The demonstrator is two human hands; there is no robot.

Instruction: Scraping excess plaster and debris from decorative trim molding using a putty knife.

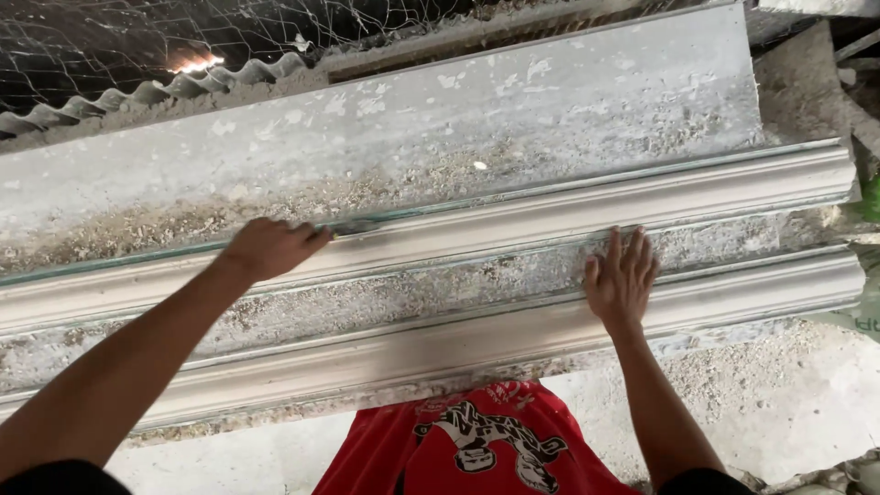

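Two mouldings point(513, 229) side by side on bench point(550, 119)

A single camera, worn on the person's head, looks steeply down and forward over the red shirt point(467, 445) at the near edge. It sits close to the desk point(550, 101), whose long plaster mouldings point(733, 183) run left to right across the whole frame. Wire netting point(137, 37) fills the far left; there is no second view.
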